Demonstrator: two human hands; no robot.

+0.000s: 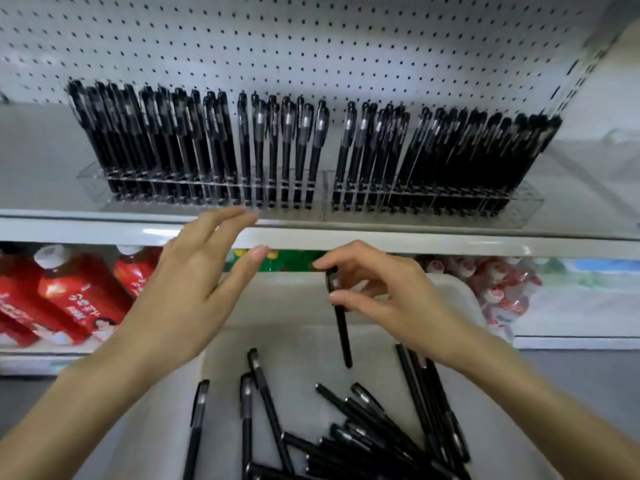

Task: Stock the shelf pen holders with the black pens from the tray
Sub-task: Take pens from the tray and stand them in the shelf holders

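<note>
The left hand (194, 289) is raised with fingers straight and spread, holding nothing. Its fingertips are just short of the clear pen holders (523, 206) above it on the shelf (415, 242). Red bottles (79, 292) stand to its left. The right hand (388, 299) pinches one black pen (342, 334) near the cap, upright above the tray (294, 306) — loose pens (363, 427) lie below the hand.
</note>
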